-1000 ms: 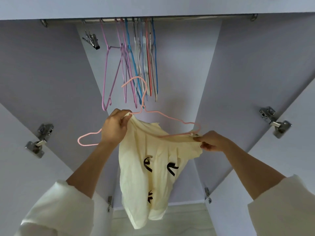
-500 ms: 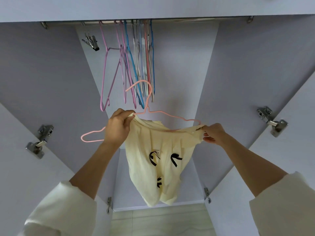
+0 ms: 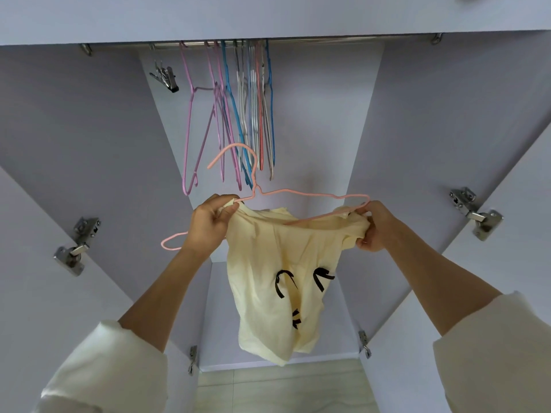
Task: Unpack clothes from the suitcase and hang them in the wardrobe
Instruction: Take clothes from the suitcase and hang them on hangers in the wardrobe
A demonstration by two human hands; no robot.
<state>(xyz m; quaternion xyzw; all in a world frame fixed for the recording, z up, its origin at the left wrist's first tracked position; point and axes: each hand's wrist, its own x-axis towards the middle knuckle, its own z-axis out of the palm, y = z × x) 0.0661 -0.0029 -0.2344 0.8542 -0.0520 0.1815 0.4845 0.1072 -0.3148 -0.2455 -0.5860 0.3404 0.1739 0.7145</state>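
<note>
Both hands are raised in front of the open wardrobe (image 3: 447,120), working a pale yellow shirt (image 3: 280,269) onto a pink hanger (image 3: 301,192). The left hand (image 3: 208,223) has its fingers and thumb curled round the shirt's neckline together with the hanger wire, and the hanger's left end pokes out bare beyond that wrist. The right hand (image 3: 374,225) pinches a bunch of the shirt's fabric against the hanger's right end. The shirt hangs down between the 2 forearms, with black curved marks printed on it, its lower hem loose above the wardrobe floor. The pink hanger's hook points up and to the left, just in front of the lower tips of the empty hangers (image 3: 238,114), and is not on the rail (image 3: 328,40). Those empty hangers, in pink, purple, blue, white and red, crowd together on the rail near its left half. A metal clip (image 3: 165,79) hangs to their left. Door hinges (image 3: 477,213) show on the open doors at each side, and white sleeves cover both forearms near the elbows.
</note>
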